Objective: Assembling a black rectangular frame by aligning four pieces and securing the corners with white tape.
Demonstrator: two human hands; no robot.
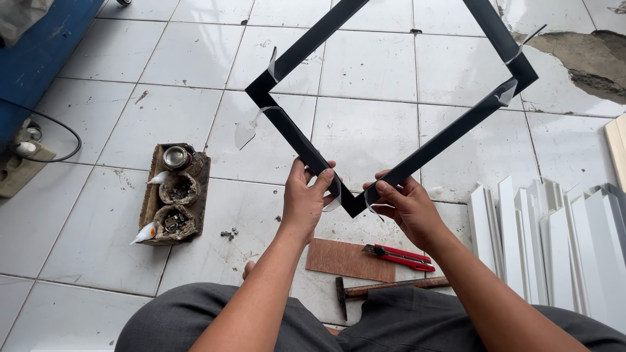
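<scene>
Nearest the camera, grey-trousered knees (215,319) are filling the bottom edge, with both forearms reaching up the middle of the frame. The left hand (305,199) is closing its fingers around one bar of a square black frame of flat strips (297,140), thumb on top, just left of the lowest corner. The right hand (407,208) is gripping the adjoining bar just right of that corner. The frame is hanging over the white tiled floor (365,65) turned like a diamond, one corner pointing down at the hands, its bars running diagonally to the upper left and upper right; clear tape tabs are sticking out at the corners.

Below the hands, a red utility knife (399,256) is lying beside a brown board (345,259), with a hammer (385,289) under them. At lower left, a small wooden tray (203,189) is holding a metal tin (176,157) and two crusted pots. White profile strips (554,241) are lying at right.
</scene>
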